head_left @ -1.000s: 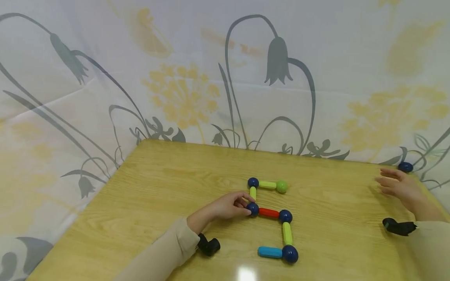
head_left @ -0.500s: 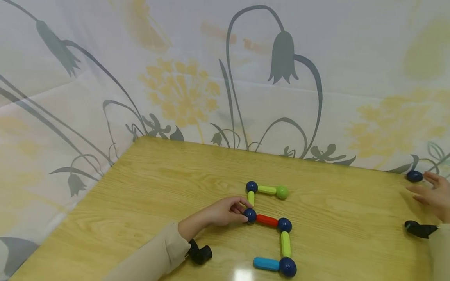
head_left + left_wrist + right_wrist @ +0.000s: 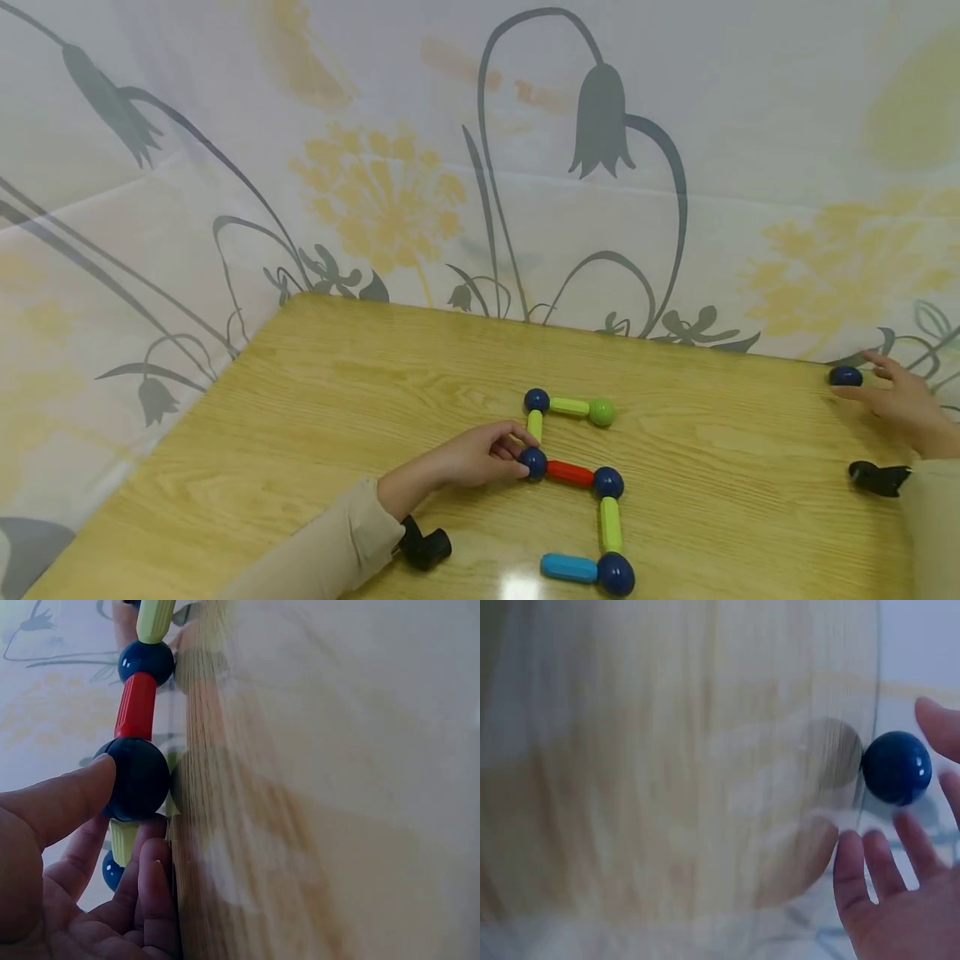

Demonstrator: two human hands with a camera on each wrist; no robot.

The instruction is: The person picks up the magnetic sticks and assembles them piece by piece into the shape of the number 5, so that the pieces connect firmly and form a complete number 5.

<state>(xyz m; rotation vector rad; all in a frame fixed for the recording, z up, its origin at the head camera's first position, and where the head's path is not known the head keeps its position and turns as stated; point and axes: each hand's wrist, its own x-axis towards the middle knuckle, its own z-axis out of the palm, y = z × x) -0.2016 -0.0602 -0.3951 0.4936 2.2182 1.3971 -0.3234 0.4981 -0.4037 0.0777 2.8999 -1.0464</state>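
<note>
A zigzag chain of toy rods and balls lies on the wooden table. My left hand [image 3: 480, 454] pinches the dark blue ball [image 3: 533, 462] where a yellow-green rod [image 3: 535, 425] meets the red rod [image 3: 570, 473]; the left wrist view shows the thumb on one side of this ball [image 3: 135, 780]. Beyond the red rod come another blue ball [image 3: 607, 482], a second yellow-green rod [image 3: 611, 525], a blue ball [image 3: 616, 574] and a light blue rod [image 3: 568, 568]. At the far right, my right hand [image 3: 903, 404] has its fingers spread around a loose dark blue ball [image 3: 897, 768].
The chain's far end has a blue ball [image 3: 537, 401], a yellow-green rod [image 3: 569, 407] and a green ball [image 3: 602, 412]. A flower-printed cloth [image 3: 420, 167] hangs along the table's back edge. Black wrist-worn pieces [image 3: 426, 546] show beside both sleeves.
My right hand has reached right to the loose ball, which has since shifted left along the back edge. The left hand keeps its pinch on the chain's ball. The head view has tilted slightly.
</note>
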